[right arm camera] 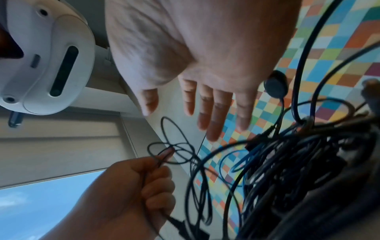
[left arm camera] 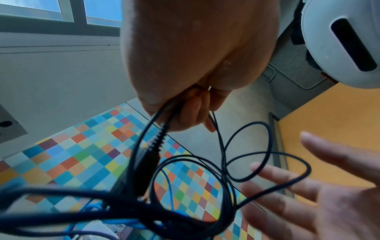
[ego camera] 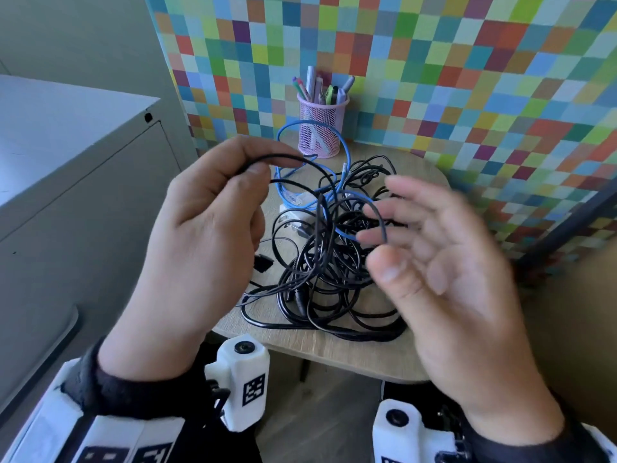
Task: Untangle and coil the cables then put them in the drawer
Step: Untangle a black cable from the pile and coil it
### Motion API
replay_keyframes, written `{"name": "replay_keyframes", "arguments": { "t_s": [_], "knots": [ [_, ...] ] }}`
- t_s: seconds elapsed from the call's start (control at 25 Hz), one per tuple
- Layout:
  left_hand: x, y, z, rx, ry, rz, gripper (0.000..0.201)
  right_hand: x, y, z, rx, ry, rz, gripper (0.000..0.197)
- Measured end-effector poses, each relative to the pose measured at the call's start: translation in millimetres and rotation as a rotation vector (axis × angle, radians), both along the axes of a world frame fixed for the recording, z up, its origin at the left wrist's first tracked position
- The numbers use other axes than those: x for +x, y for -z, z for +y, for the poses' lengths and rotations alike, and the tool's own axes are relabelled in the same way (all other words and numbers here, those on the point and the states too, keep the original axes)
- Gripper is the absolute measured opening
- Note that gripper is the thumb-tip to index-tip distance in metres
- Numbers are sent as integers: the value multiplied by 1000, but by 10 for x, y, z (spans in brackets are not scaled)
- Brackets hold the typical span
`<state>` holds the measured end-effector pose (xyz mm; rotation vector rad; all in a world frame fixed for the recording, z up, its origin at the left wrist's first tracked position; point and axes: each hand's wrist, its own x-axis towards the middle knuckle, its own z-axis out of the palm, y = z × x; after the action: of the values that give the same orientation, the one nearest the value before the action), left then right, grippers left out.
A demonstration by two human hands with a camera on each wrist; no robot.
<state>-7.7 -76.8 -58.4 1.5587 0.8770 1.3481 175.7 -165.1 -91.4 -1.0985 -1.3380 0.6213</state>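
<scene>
From my head, the tangle of black cables point(ego camera: 327, 272) lay on the wooden table point(ego camera: 360, 359) in front of the pink pen cup point(ego camera: 321, 128), a blue cable point(ego camera: 345, 155) threaded through it; my left hand point(ego camera: 207, 225) pinched one thin black cable point(ego camera: 283, 157) above the pile. At my left wrist, a blurred plug point(left arm camera: 148, 162) hung before the checkered wall point(left arm camera: 82, 162). At my right wrist, my right hand point(right arm camera: 197, 65) was spread, holding nothing.

Got black sleeves point(ego camera: 140, 389) on both arms, with a chunky white camera box point(ego camera: 242, 384) strapped at each wrist, black-and-white square code stickers point(ego camera: 254, 389) on them.
</scene>
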Motion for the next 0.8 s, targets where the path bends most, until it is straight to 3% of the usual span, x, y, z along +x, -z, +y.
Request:
{"name": "replay_keyframes", "arguments": {
  "t_s": [0.08,0.24,0.36,0.6,0.68,0.8],
  "knots": [
    [18,-5,-28,-15,69,-11,34,-82,75,12,-128,-49,-33,67],
    [-28,5,3,-98,133,-140,38,-92,116,83,-179,-14,59,39],
    [-73,21,57,-103,95,-144,40,-44,101,91,-180,-5,160,26],
    [-116,15,48,-76,79,34,31,34,39,90,-142,-122,530,24],
    [-133,3,22,-65,76,109,25,45,19,76,-130,-144,537,27],
    [-126,-6,-6,-84,90,306,35,38,8,56,-83,-86,437,22]
  ]
}}
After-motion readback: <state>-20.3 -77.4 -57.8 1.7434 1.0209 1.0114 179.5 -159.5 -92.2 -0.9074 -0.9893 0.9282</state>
